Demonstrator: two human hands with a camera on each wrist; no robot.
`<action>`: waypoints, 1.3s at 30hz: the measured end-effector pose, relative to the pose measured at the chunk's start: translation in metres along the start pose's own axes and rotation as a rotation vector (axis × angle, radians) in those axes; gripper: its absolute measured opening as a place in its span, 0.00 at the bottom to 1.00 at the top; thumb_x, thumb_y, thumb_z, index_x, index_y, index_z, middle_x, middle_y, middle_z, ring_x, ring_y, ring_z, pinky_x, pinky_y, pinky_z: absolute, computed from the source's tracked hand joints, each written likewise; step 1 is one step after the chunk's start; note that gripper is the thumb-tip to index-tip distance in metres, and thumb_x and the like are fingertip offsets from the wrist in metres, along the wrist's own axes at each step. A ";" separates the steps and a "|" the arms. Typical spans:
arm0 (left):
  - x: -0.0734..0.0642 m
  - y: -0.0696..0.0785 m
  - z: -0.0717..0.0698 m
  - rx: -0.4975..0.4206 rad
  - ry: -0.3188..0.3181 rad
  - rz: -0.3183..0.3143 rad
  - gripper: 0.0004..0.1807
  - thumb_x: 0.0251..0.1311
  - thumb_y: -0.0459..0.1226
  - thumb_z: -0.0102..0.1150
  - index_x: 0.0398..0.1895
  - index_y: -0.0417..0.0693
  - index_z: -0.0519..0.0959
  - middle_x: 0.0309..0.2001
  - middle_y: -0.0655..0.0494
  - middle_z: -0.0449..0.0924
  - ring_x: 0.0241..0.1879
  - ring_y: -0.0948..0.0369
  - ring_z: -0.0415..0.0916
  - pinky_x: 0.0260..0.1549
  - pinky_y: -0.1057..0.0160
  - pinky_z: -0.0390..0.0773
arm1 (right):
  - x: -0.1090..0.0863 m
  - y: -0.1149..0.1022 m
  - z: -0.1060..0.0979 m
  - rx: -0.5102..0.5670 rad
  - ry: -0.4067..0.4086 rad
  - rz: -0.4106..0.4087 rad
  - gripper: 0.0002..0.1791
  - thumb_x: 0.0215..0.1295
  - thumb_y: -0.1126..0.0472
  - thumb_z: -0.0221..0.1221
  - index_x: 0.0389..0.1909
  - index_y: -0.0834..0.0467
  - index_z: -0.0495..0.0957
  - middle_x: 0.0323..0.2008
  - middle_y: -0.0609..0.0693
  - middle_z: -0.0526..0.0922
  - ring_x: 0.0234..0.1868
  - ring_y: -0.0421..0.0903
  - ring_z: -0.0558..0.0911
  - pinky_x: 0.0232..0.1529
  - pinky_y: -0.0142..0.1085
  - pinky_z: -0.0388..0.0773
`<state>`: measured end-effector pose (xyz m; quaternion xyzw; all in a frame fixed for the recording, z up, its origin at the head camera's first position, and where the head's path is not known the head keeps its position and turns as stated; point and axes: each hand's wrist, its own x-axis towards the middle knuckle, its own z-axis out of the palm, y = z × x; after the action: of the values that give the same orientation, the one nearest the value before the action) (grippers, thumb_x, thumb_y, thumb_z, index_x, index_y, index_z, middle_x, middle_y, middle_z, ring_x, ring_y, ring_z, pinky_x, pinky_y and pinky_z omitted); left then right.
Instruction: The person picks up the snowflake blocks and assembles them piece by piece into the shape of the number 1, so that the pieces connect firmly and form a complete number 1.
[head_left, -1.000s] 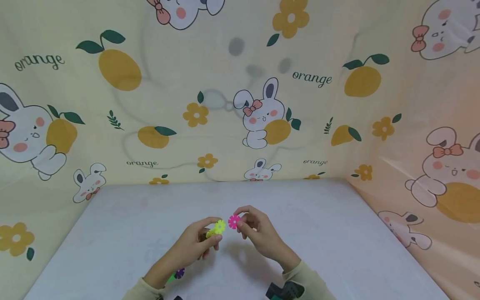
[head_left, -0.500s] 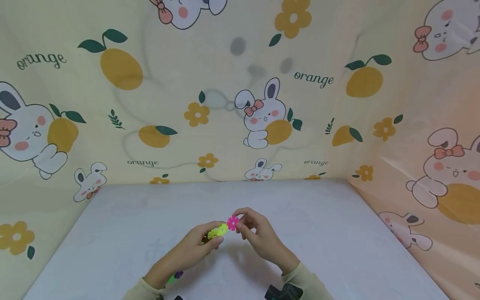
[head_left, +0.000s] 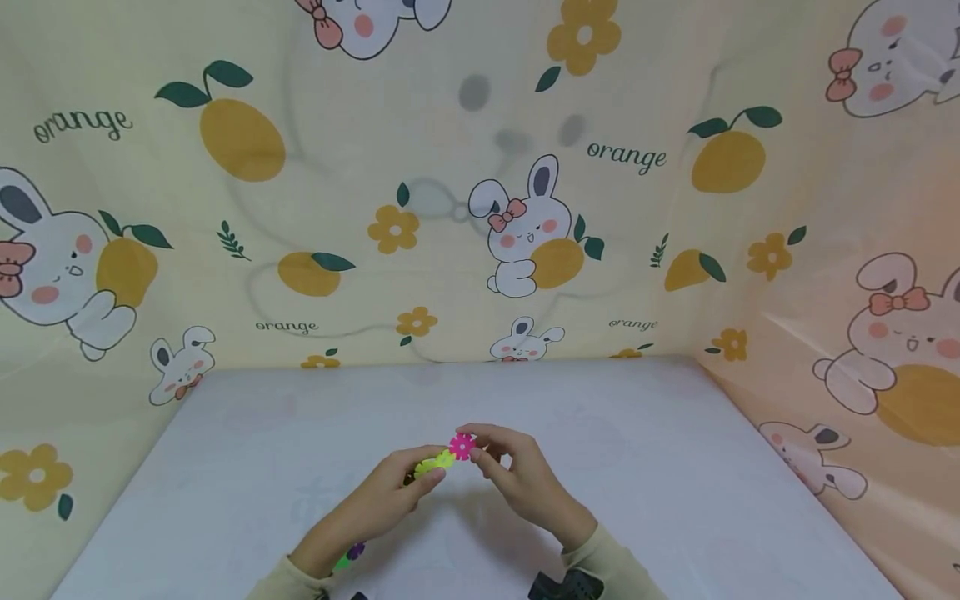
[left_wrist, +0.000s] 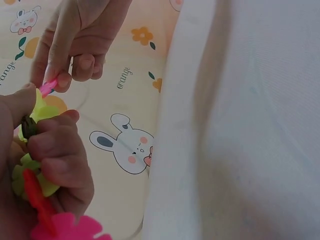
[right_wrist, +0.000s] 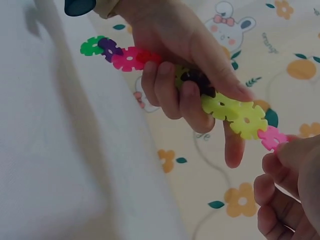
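Observation:
My left hand (head_left: 375,496) curls its fingers round a chain of slotted plastic snowflake discs. In the right wrist view the chain runs from a green disc (right_wrist: 91,46) through a purple disc (right_wrist: 110,50), a pink one and a red one, into my fingers. Past them come a dark disc and two yellow discs (right_wrist: 246,120), the thumb lying along these. My right hand (head_left: 528,479) pinches a pink snowflake disc (head_left: 462,447) between thumb and fingers. Its edge meets the end yellow disc, in line with the chain. The chain's middle is hidden by the left fingers.
The hands are over a white table (head_left: 225,492). Behind and at the sides hangs a cream cloth (head_left: 337,167) printed with rabbits, oranges and flowers. A dark wrist device (head_left: 566,585) shows below the right sleeve (head_left: 611,562).
My right hand has moved slightly left, bringing the pink disc from a small gap up to the end yellow disc. The left hand's index finger has lowered and its yellow discs have shifted slightly.

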<state>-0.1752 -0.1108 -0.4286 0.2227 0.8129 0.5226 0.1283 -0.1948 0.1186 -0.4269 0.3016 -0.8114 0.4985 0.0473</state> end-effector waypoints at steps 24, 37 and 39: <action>0.002 -0.005 -0.002 -0.029 -0.045 0.032 0.23 0.78 0.45 0.47 0.66 0.42 0.74 0.23 0.60 0.65 0.18 0.70 0.60 0.19 0.73 0.63 | -0.002 0.004 0.010 0.005 0.014 0.061 0.20 0.71 0.66 0.60 0.61 0.49 0.80 0.37 0.48 0.89 0.28 0.44 0.82 0.29 0.29 0.75; 0.002 -0.006 -0.001 -0.018 -0.028 0.005 0.24 0.78 0.48 0.45 0.67 0.46 0.74 0.24 0.60 0.66 0.17 0.69 0.60 0.19 0.73 0.64 | -0.002 0.005 0.014 0.023 0.040 0.036 0.20 0.70 0.66 0.61 0.62 0.53 0.80 0.34 0.56 0.88 0.26 0.38 0.80 0.27 0.28 0.73; 0.002 -0.006 -0.001 -0.021 -0.027 0.014 0.23 0.79 0.48 0.45 0.67 0.45 0.74 0.24 0.60 0.65 0.17 0.70 0.60 0.19 0.72 0.64 | -0.002 0.005 0.014 0.026 0.042 0.042 0.20 0.70 0.65 0.61 0.62 0.52 0.80 0.34 0.57 0.88 0.26 0.36 0.79 0.27 0.27 0.73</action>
<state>-0.1790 -0.1124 -0.4334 0.2339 0.8040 0.5290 0.1378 -0.1924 0.1093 -0.4388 0.2748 -0.8098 0.5160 0.0499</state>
